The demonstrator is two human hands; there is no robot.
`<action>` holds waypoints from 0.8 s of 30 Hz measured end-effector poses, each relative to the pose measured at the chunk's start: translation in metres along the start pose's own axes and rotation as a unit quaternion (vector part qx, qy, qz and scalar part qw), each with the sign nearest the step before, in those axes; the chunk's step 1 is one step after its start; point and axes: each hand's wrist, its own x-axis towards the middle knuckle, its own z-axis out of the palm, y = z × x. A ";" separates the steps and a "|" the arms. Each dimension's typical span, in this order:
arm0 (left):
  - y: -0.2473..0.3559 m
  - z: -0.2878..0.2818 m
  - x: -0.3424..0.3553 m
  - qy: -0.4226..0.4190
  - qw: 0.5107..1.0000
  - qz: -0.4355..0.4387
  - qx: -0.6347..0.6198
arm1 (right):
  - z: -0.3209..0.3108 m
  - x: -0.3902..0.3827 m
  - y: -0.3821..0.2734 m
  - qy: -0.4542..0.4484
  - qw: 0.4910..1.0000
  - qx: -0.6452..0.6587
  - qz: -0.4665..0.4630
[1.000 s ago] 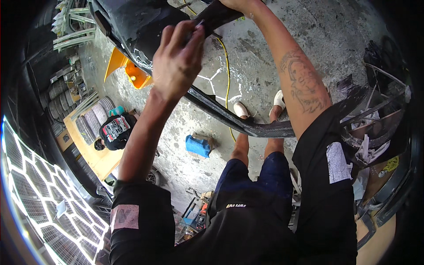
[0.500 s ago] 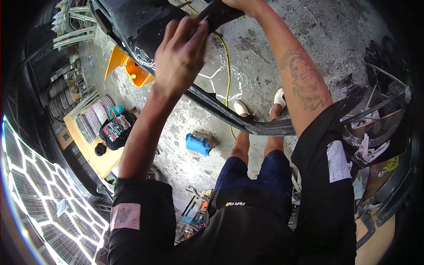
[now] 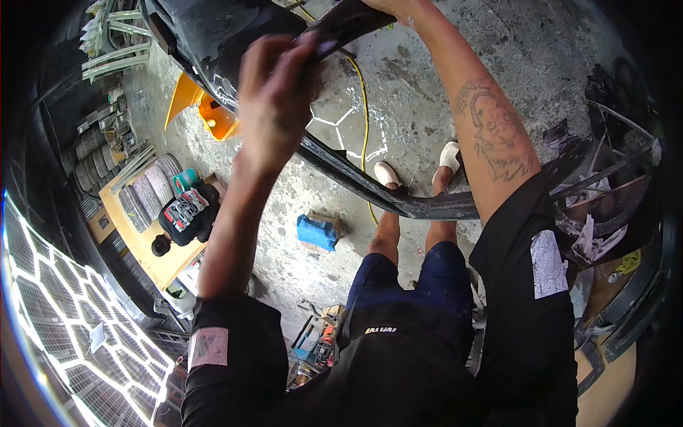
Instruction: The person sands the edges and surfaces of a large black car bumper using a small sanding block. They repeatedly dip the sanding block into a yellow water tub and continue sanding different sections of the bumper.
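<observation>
A large black body panel [image 3: 213, 28] with a long curved trim edge [image 3: 341, 171] spans the upper and middle view. My left hand [image 3: 277, 99] is over it, slightly blurred, with fingers curled at a narrower black piece [image 3: 348, 28]; what they pinch is hidden. My right hand [image 3: 395, 11], at the top edge and partly cut off, grips the far end of that narrower piece. My tattooed right forearm reaches up from the right.
An orange panel [image 3: 181, 96] lies at left, near a yellow hose [image 3: 363, 92]. A blue-covered block [image 3: 316, 231] sits on the floor. A co-worker [image 3: 188, 217] bends at a wooden table [image 3: 142, 249] with tyres. Dark scrap parts [image 3: 597, 178] crowd the right.
My left hand shifted right along the black piece, then back left and is now more blurred. My right hand stays near the top edge. The co-worker's head has moved slightly.
</observation>
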 end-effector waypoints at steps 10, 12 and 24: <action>0.003 0.015 0.026 -0.088 0.986 0.084 0.111 | 0.006 -0.002 -0.004 0.022 0.999 0.028 -0.021; 0.000 0.024 0.037 -0.073 0.986 0.115 0.099 | 0.005 0.007 -0.008 -0.147 0.964 0.157 0.159; 0.009 0.014 0.009 -0.037 0.997 0.030 0.057 | -0.004 -0.004 0.002 0.001 0.999 -0.020 -0.036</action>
